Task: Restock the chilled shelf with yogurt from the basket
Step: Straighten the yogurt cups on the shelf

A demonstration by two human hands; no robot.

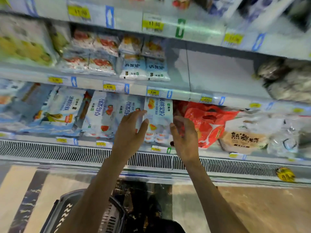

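Touching the yogurt pack [159, 113], set on the lower shelf [33, 138] between strawberry packs [104, 115] and a red bag [207, 121], at its left edge with the straight-fingered left hand [129, 133], and holding the right hand [185, 137] slack-fingered and empty just beside its right edge, above the basket [55, 211] on the floor [252, 207].

bright, motion-blurred, edges warped, shelf glare

Two bare forearms, bare hands: left hand [129, 132], right hand [185, 137] — dark clothing [166, 227] at bottom edge.
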